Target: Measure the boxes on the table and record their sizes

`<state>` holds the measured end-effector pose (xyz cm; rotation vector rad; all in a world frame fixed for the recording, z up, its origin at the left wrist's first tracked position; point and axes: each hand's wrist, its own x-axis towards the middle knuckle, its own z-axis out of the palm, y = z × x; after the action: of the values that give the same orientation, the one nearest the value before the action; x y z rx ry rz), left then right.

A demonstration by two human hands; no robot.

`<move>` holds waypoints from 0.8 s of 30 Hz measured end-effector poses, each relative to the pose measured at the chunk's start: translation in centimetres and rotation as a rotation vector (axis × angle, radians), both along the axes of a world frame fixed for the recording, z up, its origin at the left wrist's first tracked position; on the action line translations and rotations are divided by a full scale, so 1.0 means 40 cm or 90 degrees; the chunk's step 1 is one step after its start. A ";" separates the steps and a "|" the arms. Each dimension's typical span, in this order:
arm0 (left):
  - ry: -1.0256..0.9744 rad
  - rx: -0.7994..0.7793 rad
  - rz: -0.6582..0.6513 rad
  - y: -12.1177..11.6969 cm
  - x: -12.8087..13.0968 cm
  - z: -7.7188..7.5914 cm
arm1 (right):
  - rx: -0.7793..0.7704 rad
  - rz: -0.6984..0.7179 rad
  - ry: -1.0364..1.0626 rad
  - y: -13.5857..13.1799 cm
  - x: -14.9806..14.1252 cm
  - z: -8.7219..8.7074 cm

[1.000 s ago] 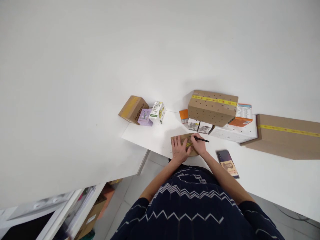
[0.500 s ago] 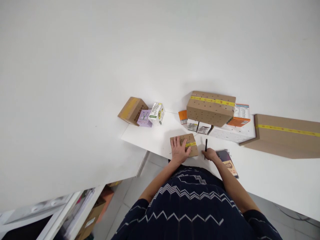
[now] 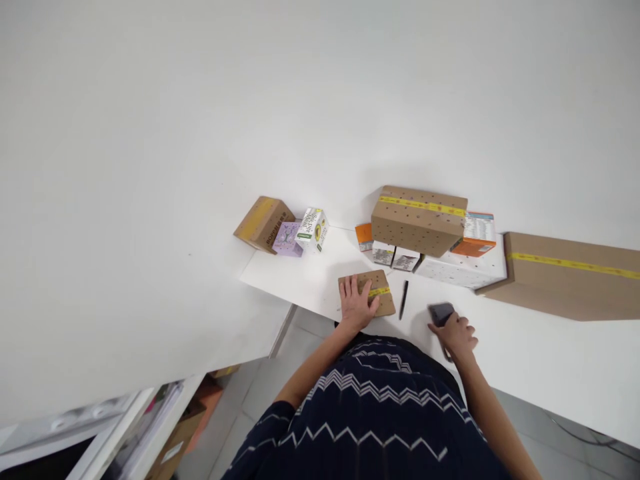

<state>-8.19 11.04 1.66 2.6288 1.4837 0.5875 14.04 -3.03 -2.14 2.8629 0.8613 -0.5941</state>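
My left hand [image 3: 356, 305] lies on top of a small brown cardboard box [image 3: 384, 303] with yellow tape, its fingers spread flat over the lid. To the right of that box a black pen [image 3: 403, 300] rests on the white table, with no hand on it. My right hand [image 3: 457, 335] is over a dark, flat, rectangular object [image 3: 441, 312], thumb at its left side and fingers curled. That object could be a phone or a small notebook; the hand covers much of it.
Behind stand a taped brown carton [image 3: 420, 220], orange box [image 3: 477, 233], white speckled box [image 3: 460, 270] and large carton [image 3: 575, 273]. At left are a brown box [image 3: 263, 223], purple box [image 3: 287, 240] and white box [image 3: 313, 228]. The table [image 3: 545, 363] edge runs before my body.
My right hand has let go of the pen, which now lies on the table. It has moved right onto the dark flat object. My left hand stays on the small box.
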 end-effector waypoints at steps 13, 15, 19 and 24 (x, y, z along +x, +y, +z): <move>0.012 -0.015 0.013 0.000 0.003 -0.001 | 0.279 -0.214 0.328 -0.027 0.036 0.024; 0.013 -0.019 0.014 0.000 0.003 0.003 | 0.401 -0.310 0.547 0.000 0.030 0.080; 0.023 -0.025 0.016 -0.001 0.005 0.012 | 0.512 -0.350 0.858 0.059 -0.017 0.223; 0.048 -0.024 0.013 -0.002 0.004 0.019 | 0.529 -0.330 1.149 0.126 -0.127 0.352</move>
<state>-8.04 10.94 2.42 2.6384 1.5276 0.4634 8.98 2.02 11.92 2.1620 0.2406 -3.7310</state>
